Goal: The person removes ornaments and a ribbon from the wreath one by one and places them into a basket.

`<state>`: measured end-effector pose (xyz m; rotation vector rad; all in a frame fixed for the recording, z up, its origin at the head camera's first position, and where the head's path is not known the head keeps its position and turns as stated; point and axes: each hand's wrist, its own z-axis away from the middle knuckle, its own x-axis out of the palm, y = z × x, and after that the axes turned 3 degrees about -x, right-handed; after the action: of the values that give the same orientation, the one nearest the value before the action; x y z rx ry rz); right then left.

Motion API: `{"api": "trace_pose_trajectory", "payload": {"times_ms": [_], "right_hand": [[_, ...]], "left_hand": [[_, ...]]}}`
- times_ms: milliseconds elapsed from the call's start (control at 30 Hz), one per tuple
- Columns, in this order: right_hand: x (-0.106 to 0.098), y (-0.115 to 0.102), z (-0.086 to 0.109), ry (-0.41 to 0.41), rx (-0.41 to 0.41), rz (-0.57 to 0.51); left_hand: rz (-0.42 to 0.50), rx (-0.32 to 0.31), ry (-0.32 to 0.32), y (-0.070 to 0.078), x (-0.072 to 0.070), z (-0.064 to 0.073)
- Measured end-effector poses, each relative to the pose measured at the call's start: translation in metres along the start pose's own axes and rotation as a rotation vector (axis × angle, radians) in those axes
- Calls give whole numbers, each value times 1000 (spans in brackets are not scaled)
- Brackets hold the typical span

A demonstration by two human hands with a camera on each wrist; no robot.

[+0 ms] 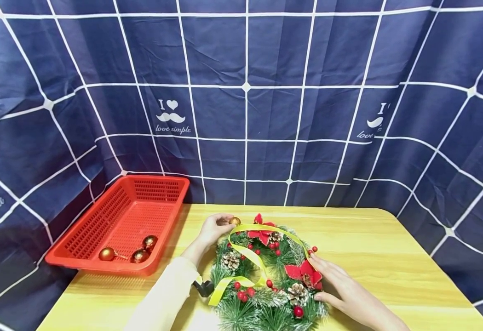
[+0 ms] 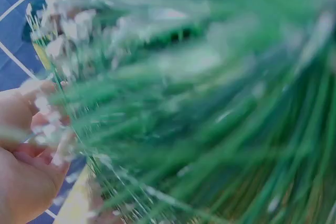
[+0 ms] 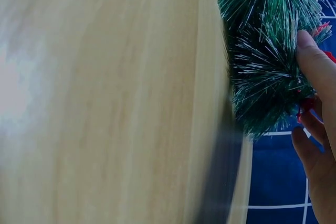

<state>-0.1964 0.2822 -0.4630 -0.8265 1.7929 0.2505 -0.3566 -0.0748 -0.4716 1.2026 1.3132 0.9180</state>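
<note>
A green wreath [image 1: 262, 317] with pinecones, red berries and red poinsettias lies on the table. A loose yellow ribbon [image 1: 247, 253] curls across it. At the wreath's upper left, my left hand [image 1: 214, 228] pinches a small gold bauble [image 1: 235, 221] by the fingertips. Blurred needles [image 2: 173, 98] fill most of the left wrist view and partly cover the left hand [image 2: 31, 156]; the bauble is hidden there. My right hand [image 1: 341, 287] rests against the wreath's right side, fingers extended beside a poinsettia [image 1: 305, 274]. In the right wrist view, the thumb [image 3: 315, 64] touches the needles.
A red plastic basket [image 1: 171, 220] stands on the table's left side. Several gold and bronze baubles [image 1: 106, 254] lie in its near end. A blue curtain [image 1: 274, 115] with white lines hangs behind the wooden table [image 1: 390, 257].
</note>
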Motion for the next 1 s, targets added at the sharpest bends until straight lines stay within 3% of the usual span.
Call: {"api": "trace_pose_trajectory", "payload": {"times_ms": [367, 500, 633, 1000], "right_hand": [[0, -1, 1, -21, 44, 23], [0, -2, 1, -38, 78, 60], [0, -2, 2, -19, 52, 39], [1, 0, 1, 5, 10, 13]], "left_hand": [[28, 13, -15, 46, -1, 28], [38, 15, -8, 40, -1, 23], [45, 13, 17, 28, 0, 14], [72, 39, 76, 42, 0, 17]]}}
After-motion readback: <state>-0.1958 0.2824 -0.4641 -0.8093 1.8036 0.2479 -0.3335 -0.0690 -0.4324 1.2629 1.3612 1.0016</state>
